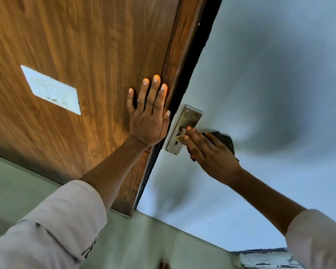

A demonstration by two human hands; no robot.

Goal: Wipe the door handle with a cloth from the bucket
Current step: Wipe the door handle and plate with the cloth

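Note:
A metal door handle plate [184,125] with a keyhole sits on the pale blue-grey door [270,94], close to its edge. My right hand [208,154] is wrapped around the lever of the handle with a dark cloth [226,140] under its fingers, so the lever itself is mostly hidden. My left hand [149,117] lies flat, fingers spread, on the brown wooden panel [85,55] just left of the door's dark edge. The bucket is not in view.
A white switch plate [51,90] is set into the wooden panel at the left. A pale green tiled floor [144,239] lies below. A chipped white ledge [264,259] shows at the bottom right.

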